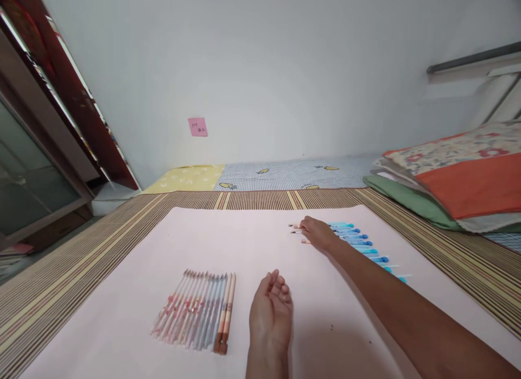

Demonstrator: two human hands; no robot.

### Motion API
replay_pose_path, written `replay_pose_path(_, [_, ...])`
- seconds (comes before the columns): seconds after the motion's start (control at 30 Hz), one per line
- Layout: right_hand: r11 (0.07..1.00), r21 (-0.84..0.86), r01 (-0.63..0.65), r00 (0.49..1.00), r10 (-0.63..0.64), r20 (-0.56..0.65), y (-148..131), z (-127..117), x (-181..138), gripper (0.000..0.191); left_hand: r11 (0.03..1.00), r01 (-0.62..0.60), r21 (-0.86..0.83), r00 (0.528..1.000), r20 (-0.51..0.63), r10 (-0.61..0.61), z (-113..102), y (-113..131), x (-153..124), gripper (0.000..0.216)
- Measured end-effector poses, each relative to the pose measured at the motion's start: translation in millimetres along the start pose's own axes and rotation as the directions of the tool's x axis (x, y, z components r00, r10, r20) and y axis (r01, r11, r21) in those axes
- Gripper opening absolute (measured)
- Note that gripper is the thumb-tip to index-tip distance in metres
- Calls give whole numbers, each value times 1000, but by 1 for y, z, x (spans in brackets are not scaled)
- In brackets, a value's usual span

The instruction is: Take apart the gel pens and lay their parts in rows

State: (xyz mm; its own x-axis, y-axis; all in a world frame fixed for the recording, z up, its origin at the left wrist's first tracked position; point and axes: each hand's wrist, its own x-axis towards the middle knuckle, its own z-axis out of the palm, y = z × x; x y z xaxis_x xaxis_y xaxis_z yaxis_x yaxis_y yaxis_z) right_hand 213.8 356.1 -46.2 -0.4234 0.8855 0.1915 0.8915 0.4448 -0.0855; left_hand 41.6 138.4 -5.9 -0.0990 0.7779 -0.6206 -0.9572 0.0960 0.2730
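Observation:
My right hand (318, 232) reaches to the far right part of the pale pink sheet. Its fingers are closed round a thin pen (293, 225), whose dark tip sticks out to the left. Under the hand and forearm lies a column of pens with blue ends (362, 237), partly hidden. My left hand (271, 308) rests low in the middle, palm turned sideways and fingers loosely curled, holding nothing. To its left, several clear pens (191, 308) with pinkish and grey barrels lie side by side in a row. Two peach-coloured pens with brown ends (227, 314) close that row on the right.
The pink sheet (228, 232) lies on a striped mat (134, 227). Folded bedding (459, 178) is piled at the right. A white wall (285, 69) with a pink note (197, 127) stands behind. Small dark specks (331, 327) dot the sheet near my right forearm.

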Motion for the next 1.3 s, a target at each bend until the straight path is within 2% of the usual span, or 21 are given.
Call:
replay_pose_path(0.2, [999, 22, -35, 999, 36, -22, -7, -1, 1, 16, 1000, 2, 5, 1000, 5, -2, 0, 0, -1, 20])
replay_pose_path(0.33, [995, 81, -51, 998, 54, -36, -3, -10, -4, 20, 1000, 7, 12, 1000, 6, -7, -1, 2, 0, 21])
replay_pose_path(0.53, [985, 170, -12, 998, 1, 63, 19, -26, -29, 11, 1000, 14, 5, 1000, 25, -14, -2, 3, 2, 20])
replay_pose_path(0.73, [988, 149, -37, 995, 23, 93, 21, -15, -43, 12, 999, 30, 14, 999, 28, -31, -3, 1, 2, 20])
replay_pose_path(1.03, [992, 79, -97, 995, 97, 8, 17, -4, -25, 15, 1000, 19, 15, 999, 26, -20, -4, 2, 3, 21])
replay_pose_path(1.3, [997, 12, -80, 996, 80, -29, 16, -1, -22, 14, 1000, 15, 8, 1000, 20, -15, -1, 0, -1, 22])
